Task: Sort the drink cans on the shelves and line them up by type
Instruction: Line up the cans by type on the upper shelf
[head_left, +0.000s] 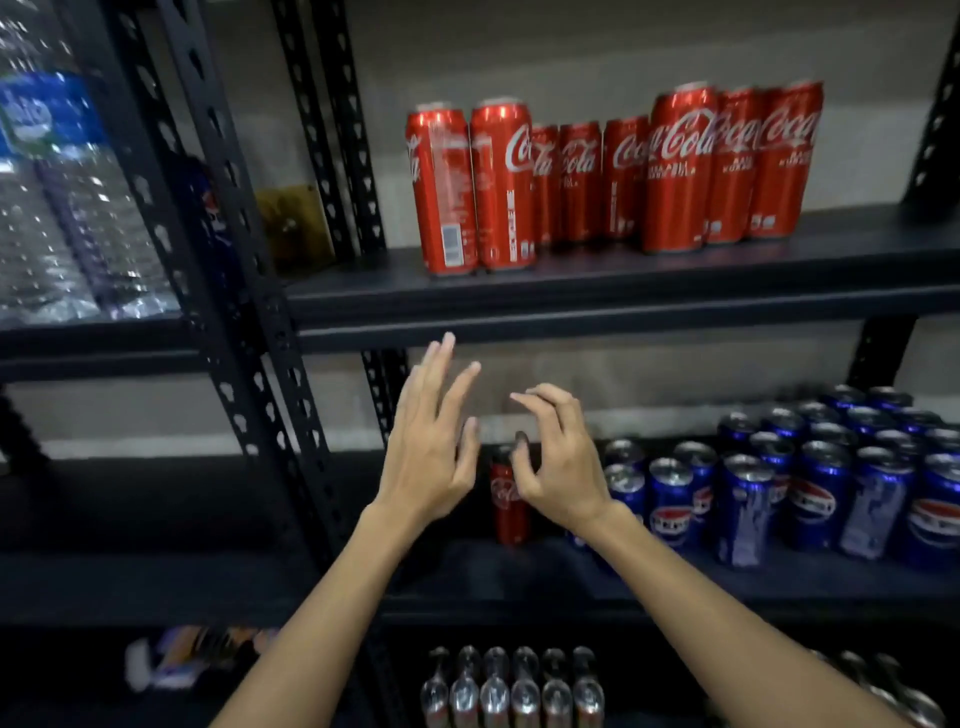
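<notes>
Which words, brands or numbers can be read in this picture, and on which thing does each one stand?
"Coca-Cola": on the red cans on the upper shelf; partly cut off on several.
"Coca-Cola": on the single red can on the lower shelf, between the hands.
"pepsi": on the blue cans on the lower shelf.
Small print and barcodes on the red cans: too small to read.
Blue label on the water bottle: blurred, unreadable.

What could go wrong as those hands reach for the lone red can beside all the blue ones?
The red can stands close to the blue cans; the right hand, reaching past it, could topple some. The red cans on the upper shelf stand unevenly, so adding one carelessly might knock a neighbour over.
</notes>
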